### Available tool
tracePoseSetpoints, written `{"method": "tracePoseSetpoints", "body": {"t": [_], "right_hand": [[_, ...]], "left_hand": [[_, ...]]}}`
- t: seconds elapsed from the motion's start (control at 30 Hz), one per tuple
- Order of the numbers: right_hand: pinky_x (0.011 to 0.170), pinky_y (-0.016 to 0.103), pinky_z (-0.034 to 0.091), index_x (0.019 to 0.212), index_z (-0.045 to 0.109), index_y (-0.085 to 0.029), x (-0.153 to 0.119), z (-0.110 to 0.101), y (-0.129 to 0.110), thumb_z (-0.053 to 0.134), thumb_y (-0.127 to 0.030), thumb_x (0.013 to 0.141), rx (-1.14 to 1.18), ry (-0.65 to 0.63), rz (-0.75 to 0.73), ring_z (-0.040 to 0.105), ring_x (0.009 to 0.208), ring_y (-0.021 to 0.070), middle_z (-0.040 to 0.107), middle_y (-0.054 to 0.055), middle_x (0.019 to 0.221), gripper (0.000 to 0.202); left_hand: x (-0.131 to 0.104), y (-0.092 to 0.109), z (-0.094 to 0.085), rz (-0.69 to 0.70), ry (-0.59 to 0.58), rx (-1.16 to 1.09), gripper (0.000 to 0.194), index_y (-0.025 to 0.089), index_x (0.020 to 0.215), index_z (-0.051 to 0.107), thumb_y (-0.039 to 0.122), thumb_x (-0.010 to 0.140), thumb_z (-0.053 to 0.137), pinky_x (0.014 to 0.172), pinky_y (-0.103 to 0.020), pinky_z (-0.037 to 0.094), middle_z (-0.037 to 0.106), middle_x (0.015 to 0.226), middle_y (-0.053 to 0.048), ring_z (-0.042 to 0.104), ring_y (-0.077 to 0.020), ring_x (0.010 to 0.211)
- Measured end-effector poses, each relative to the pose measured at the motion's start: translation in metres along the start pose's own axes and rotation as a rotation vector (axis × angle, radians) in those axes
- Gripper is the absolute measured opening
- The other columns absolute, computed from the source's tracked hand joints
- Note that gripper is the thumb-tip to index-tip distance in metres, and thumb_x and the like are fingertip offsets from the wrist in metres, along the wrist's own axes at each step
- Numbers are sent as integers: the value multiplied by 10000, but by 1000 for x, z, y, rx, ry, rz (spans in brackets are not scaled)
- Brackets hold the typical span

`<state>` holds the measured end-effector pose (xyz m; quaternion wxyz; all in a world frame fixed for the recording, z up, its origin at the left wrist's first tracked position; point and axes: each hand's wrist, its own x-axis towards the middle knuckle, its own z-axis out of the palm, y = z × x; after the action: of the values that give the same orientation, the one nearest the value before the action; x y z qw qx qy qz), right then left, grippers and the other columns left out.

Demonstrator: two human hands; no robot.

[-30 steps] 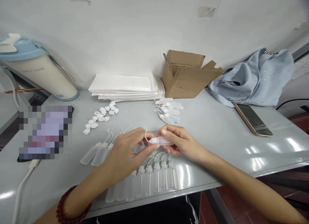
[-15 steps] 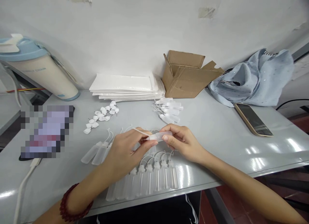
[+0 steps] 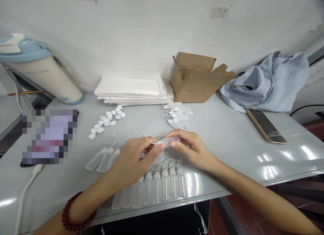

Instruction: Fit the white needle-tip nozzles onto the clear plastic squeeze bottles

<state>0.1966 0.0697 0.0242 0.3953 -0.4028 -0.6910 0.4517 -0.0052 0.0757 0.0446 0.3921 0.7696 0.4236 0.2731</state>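
Between my two hands is a small translucent squeeze bottle, tilted almost level, its nozzle end to the left with a thin white strap curling over it. My right hand grips the bottle's body between thumb and fingers. At the nozzle end, my left hand pinches the neck; its fingertips are partly hidden. Below my hands lies a row of similar bottles with looped straps. More bottles lie left of and behind my left hand, partly covered by it.
White caps with pins lie in a loose group, and several bottles form a pile. Behind are white envelopes, a cardboard box and a blue cloth bag. Phones and a tumbler stand at the sides.
My left fingers have shifted slightly at the bottle's nozzle end, and the strap is now more curled. My right hand holds nearly the same place.
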Motion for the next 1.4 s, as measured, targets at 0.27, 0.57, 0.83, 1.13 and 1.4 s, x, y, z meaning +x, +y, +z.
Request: {"method": "tracePoseSetpoints", "body": {"t": [0.27,0.57,0.83,1.13,1.4], "right_hand": [[640,256,445,957,668,-126,-1,3,-1,512,-301,945,-208,13,-138,581,703,128,656,49,806,234],[487,222,299,813,629,-142,2,-1,-2,511,-425,927,101,-92,210,396,523,74,466,-43,599,327],[537,236,346,884,646,-157,1,1,-3,530,-418,921,151,-68,229,441,576,89,523,-18,670,288],[533,235,339,874,640,-162,2,-1,-3,524,-369,920,80,-74,160,435,563,89,512,-30,642,241],[513,234,305,831,633,-166,2,-4,-5,510,-365,933,123,-101,141,381,532,83,442,-47,591,255]], "left_hand": [[-1,-2,6,-7,-65,-40,415,159,621,575,333,967,425,448,-187,368,518,482,48,459,-72,434],[0,-15,15,494,195,383,243,148,718,544,182,952,485,493,-213,347,512,596,29,410,-88,514],[2,-1,3,119,44,154,314,169,658,601,296,931,514,465,-198,365,552,543,43,480,-86,492],[0,2,4,35,-48,65,444,167,531,484,318,947,445,425,-210,301,469,493,42,405,-76,445],[-4,-2,11,346,147,226,304,177,617,486,179,919,515,465,-204,352,442,517,54,408,-79,482]]}}
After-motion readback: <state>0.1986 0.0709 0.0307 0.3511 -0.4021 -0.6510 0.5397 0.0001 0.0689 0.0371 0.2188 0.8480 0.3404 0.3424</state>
